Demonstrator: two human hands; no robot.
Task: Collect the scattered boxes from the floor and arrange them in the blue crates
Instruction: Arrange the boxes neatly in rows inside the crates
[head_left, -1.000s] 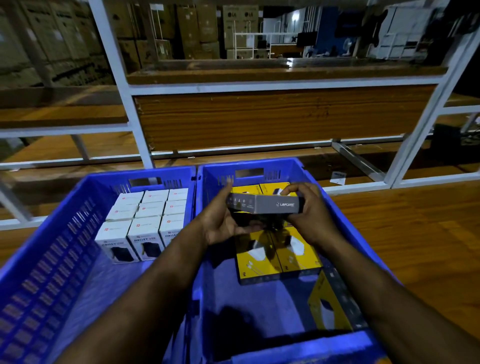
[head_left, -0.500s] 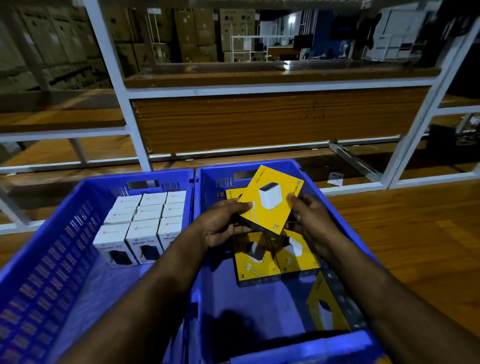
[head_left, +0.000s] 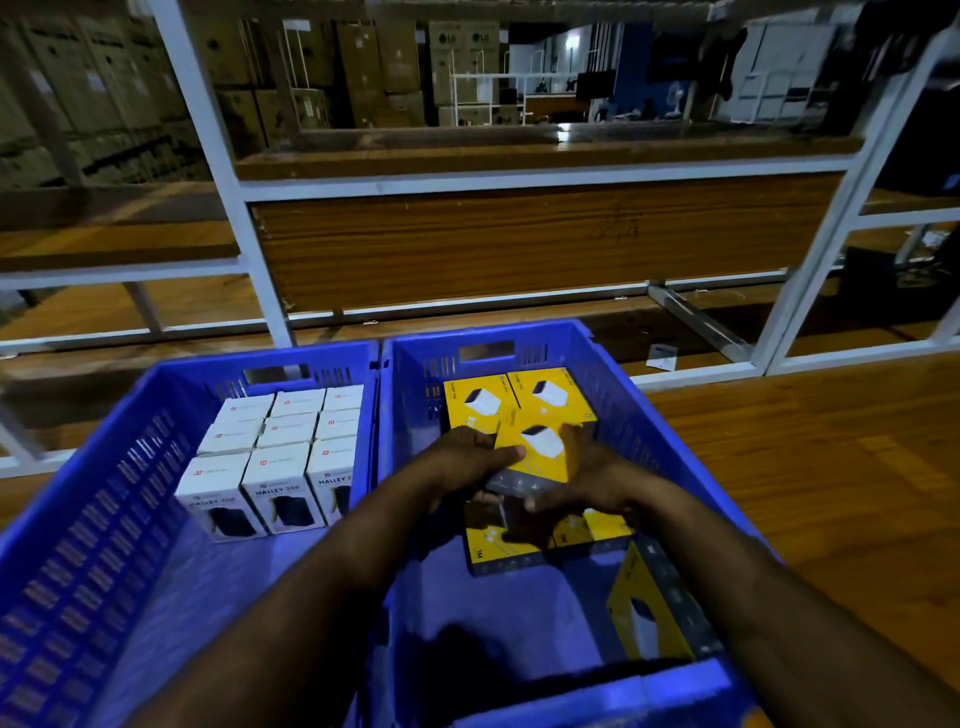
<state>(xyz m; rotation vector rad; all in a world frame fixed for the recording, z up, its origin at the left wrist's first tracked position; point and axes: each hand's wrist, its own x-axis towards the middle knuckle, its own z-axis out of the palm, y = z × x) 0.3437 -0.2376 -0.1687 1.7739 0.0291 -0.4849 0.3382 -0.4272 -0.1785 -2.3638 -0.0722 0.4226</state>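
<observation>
Cardboard, stiff and light by the look of it, makes the yellow charger box (head_left: 540, 441) easy to manage; its glossy face may slip, so the side edges are the best hold; both hands, left (head_left: 462, 462) and right (head_left: 582, 478), grip it there, low over the yellow boxes already laid flat in the right blue crate (head_left: 670, 441); half a second ago it was raised and tilted up, now it is lowered almost flat; white boxes (head_left: 283, 447) fill the left blue crate (head_left: 104, 493).
</observation>
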